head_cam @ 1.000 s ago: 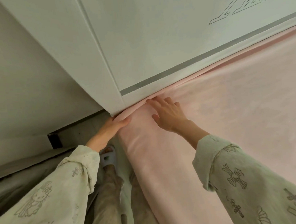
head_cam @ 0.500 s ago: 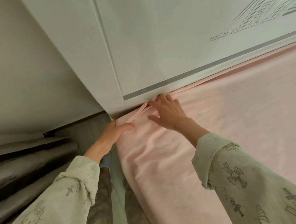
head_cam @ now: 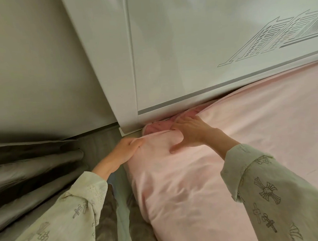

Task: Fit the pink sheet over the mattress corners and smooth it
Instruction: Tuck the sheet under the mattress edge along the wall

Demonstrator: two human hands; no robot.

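Where headboard [head_cam: 196, 42] bears unreadable lettering, left hand [head_cam: 122, 153] grips pink sheet [head_cam: 177, 185], right hand [head_cam: 191, 133] splayed flat.

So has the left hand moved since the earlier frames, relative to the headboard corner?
Yes. The left hand has dropped slightly away from the headboard bottom corner and now grips the pink sheet edge on the mattress side.

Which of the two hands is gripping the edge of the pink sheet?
The left hand: its fingers pinch the pink sheet. The right hand presses flat.
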